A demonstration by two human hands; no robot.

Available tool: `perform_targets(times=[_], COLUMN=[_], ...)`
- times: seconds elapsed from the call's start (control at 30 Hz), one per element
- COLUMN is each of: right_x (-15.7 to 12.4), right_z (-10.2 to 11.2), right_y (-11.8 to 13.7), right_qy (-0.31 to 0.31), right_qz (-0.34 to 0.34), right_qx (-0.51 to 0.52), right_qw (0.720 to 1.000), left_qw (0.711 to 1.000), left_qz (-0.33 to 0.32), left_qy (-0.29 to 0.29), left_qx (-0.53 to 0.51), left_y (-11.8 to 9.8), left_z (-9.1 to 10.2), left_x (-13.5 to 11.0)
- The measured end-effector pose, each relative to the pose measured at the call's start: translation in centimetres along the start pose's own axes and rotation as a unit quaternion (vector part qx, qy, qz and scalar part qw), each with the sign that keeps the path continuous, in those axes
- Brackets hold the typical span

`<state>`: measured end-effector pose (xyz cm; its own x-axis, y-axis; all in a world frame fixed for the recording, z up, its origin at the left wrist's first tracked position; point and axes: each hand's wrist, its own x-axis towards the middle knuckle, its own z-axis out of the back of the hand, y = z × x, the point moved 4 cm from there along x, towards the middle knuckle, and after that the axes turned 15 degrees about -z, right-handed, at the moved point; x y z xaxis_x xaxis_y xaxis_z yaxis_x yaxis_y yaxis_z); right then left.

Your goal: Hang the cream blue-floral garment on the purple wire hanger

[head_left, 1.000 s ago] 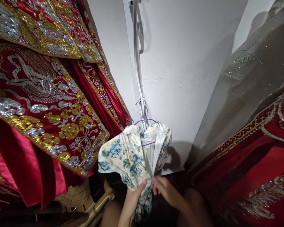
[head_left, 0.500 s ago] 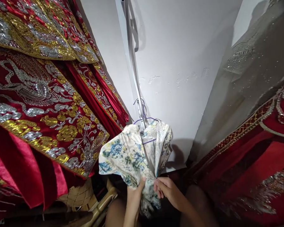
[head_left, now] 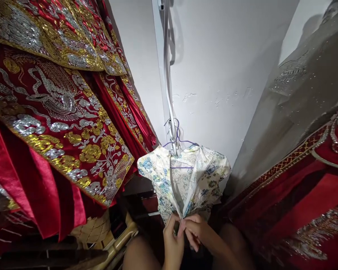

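Note:
A white garment with blue and yellow flowers [head_left: 163,180] hangs on a purple wire hanger [head_left: 178,139], its front open in a V at the top. At the bottom of that V, my left hand [head_left: 173,234] is closed, pinching the garment's front edge. My right hand [head_left: 195,228] meets it there, thumb and forefinger pinched on the same spot at the other edge. The fingertips of both hands touch or nearly touch. What exactly lies between them, cloth or a small fastener, is too small to tell.
Red gowns with gold and silver embroidery [head_left: 81,138] hang at the left. Another red beaded garment [head_left: 307,187] is at the right. A white metal stand [head_left: 165,75] holds the hanger before a pale wall [head_left: 219,56]. Low at left is a bamboo-like chair [head_left: 121,240].
My left hand has moved up and right from the garment's lower front to join my right hand. The garment now faces me more squarely, its shoulders spread wider.

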<state>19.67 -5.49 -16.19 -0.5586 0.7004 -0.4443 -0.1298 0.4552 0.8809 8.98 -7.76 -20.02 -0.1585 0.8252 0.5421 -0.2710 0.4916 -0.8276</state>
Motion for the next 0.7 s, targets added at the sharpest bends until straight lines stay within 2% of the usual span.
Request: perform_targets(times=[0.07,0.17,0.3,0.37,0.43,0.5,0.53,0.57,0.63,0.7], right_x=[0.1,0.4,-0.2,-0.7,-0.9,-0.9,-1.0,-1.1,-1.6,-2.2], right_z=[1.4,3.8,4.8,4.1,3.2,2.5,2.3,2.2,2.1,1.9], right_y=[1.9,8.1,18.0,20.6,20.9,19.8,19.1,18.5,18.0,18.2], right_qy=[-0.034,-0.043,0.071,0.092,0.083,0.042,0.009,-0.026,-0.085,-0.109], right_qz=[0.025,0.073,0.092,0.094,0.107,0.144,0.168,0.190,0.223,0.233], right_qx=[0.055,0.166,0.280,0.299,0.281,0.222,0.181,0.136,0.056,-0.003], right_qw=[0.998,0.982,0.953,0.945,0.950,0.964,0.969,0.972,0.970,0.966], left_qw=[0.999,0.994,0.981,0.976,0.973,0.971,0.975,0.982,0.987,0.975], left_qz=[-0.038,-0.067,-0.087,-0.079,-0.059,-0.046,-0.053,-0.071,-0.128,-0.202], left_qy=[0.024,0.066,0.142,0.168,0.200,0.227,0.211,0.171,0.072,0.024], left_qx=[0.026,0.059,0.098,0.111,0.096,0.057,0.036,0.036,0.065,0.090], left_y=[-0.4,-0.6,-0.5,0.1,0.6,0.2,-0.6,-1.7,-4.9,-8.5], left_z=[-0.4,-1.7,-2.7,-2.3,-1.5,-0.5,0.2,1.1,2.8,3.5], left_x=[0.1,-0.4,-0.5,0.2,1.6,3.8,5.3,7.1,11.0,14.7])
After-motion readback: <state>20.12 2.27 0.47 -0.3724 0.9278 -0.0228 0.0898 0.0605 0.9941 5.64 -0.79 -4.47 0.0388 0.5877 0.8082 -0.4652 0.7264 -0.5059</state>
